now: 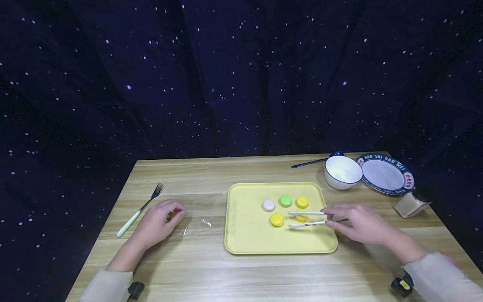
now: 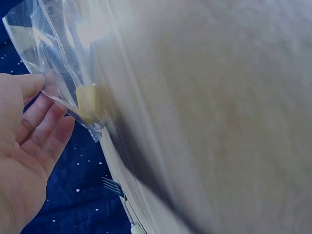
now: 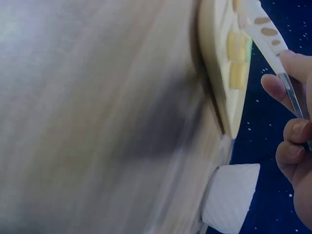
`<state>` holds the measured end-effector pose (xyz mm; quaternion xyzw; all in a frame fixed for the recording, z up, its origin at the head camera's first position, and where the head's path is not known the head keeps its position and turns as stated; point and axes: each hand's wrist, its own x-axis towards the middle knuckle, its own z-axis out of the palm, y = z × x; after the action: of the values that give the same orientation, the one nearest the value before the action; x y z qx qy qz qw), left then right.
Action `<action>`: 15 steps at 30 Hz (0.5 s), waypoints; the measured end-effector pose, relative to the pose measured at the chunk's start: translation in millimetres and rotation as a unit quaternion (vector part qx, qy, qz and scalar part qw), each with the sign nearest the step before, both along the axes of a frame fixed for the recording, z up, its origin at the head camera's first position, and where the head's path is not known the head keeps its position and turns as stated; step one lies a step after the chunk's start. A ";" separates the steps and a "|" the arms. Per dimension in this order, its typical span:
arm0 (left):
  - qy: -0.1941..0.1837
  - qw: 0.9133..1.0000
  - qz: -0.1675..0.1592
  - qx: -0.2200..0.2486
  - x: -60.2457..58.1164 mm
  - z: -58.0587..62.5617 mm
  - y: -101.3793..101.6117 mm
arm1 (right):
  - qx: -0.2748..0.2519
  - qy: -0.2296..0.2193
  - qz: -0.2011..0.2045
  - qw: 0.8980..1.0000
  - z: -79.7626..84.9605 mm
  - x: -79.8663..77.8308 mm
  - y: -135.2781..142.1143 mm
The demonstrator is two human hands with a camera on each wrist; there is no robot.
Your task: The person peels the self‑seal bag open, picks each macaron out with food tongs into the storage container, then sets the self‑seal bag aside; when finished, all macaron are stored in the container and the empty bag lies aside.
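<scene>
My left hand point(image 1: 156, 222) pinches the edge of a clear plastic bag point(image 2: 58, 53) lying on the table left of the tray. A yellow macaron point(image 2: 88, 102) shows inside the bag, near the fingers. At the right, my right hand point(image 1: 360, 222) grips white-tipped tongs point(image 1: 307, 213) by their handles. The tongs' arms are spread over the yellow tray point(image 1: 241, 239), around or just above a yellow macaron point(image 1: 301, 218), whose contact with them I cannot tell. Also on the tray are a lilac macaron point(image 1: 268, 205), a green macaron point(image 1: 285, 201) and two more yellow macarons point(image 1: 277, 219).
A fork with a pale green handle point(image 1: 128, 223) lies beyond the left hand. At the back right are a dark blue spoon point(image 1: 310, 163), a white bowl point(image 1: 342, 171) and a blue-rimmed plate point(image 1: 385, 173). A jar with pale contents point(image 1: 410, 205) stands near the right table edge.
</scene>
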<state>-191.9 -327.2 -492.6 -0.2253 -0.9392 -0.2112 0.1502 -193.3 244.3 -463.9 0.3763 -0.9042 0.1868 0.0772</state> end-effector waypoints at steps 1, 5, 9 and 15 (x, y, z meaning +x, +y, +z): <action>0.000 1.000 0.000 0.000 -0.3 0.2 -0.1 | -0.003 -0.005 -0.002 1.000 1.5 -0.9 0.4; 0.001 1.000 -0.002 0.001 -1.1 1.4 -0.5 | -0.020 -0.024 -0.024 0.999 8.3 -5.8 -4.1; 0.003 1.000 -0.001 0.001 -1.0 1.9 -0.3 | -0.029 -0.007 -0.035 0.999 13.0 -13.8 -20.3; 0.000 1.000 0.003 0.002 0.2 2.6 0.5 | -0.054 0.031 -0.016 0.998 13.5 -26.1 -64.6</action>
<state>-191.7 -326.6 -490.1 -0.2225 -0.9394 -0.2125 0.1510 -219.4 179.7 -450.4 0.3631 -0.8957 0.2223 0.1283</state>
